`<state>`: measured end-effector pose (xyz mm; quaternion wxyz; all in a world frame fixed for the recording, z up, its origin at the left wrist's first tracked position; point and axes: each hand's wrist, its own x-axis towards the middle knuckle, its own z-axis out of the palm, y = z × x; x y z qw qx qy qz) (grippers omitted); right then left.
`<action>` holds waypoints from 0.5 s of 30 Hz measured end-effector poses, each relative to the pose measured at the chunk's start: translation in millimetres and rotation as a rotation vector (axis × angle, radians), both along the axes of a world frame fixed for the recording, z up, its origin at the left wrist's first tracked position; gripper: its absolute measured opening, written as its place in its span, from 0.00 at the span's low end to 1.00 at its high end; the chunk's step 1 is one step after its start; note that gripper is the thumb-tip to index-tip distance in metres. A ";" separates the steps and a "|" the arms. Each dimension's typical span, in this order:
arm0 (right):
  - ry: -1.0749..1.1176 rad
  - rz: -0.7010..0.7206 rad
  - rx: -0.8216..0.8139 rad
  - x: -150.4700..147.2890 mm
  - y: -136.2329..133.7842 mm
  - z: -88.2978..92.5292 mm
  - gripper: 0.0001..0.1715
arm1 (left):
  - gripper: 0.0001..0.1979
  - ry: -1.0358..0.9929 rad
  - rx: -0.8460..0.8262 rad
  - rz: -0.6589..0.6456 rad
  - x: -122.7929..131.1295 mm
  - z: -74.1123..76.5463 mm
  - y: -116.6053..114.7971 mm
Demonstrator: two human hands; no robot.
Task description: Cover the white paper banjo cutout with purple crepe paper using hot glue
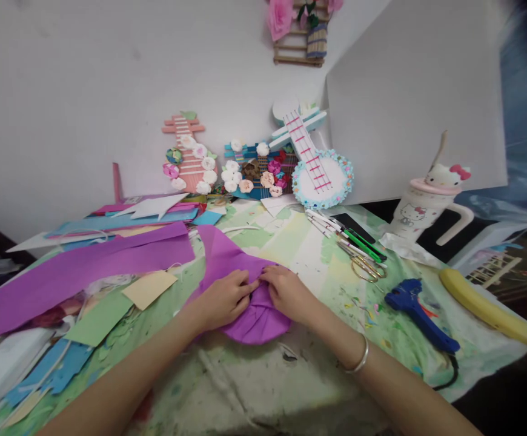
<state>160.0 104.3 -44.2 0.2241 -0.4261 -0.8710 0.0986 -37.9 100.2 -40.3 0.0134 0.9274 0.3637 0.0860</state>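
Note:
Both my hands press down on a piece of purple crepe paper [254, 321] lying on the paint-stained table cover [245, 387]. My left hand [225, 298] has its fingers curled and pinching the paper's gathered folds. My right hand [286, 292] meets it fingertip to fingertip, also pinching the pleats; a silver bangle sits on that wrist. The paper fans out into a rounded pleated edge below my hands and runs away behind them toward the wall.
A long purple paper strip [77, 272] and coloured sheets lie at left. Scissors [366, 266], pens [349, 236], a blue glue gun [420, 315] and a banana [486, 309] lie at right, near a cat-themed cup [422, 209]. Flower-decorated guitar crafts [191, 157] lean against the wall.

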 end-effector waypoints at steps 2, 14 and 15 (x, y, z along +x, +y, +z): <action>-0.055 0.084 -0.035 -8.0 -8.2 5.3 0.24 | 0.16 -0.026 -0.014 0.004 0.0 -1.5 -1.5; -0.169 0.157 -0.050 -17.1 -28.1 -7.4 0.36 | 0.15 -1.287 -0.338 0.701 -73.9 16.9 38.5; -0.168 0.155 -0.042 -17.0 -29.7 -8.2 0.36 | 0.18 -1.321 -0.388 0.724 -80.0 16.1 50.0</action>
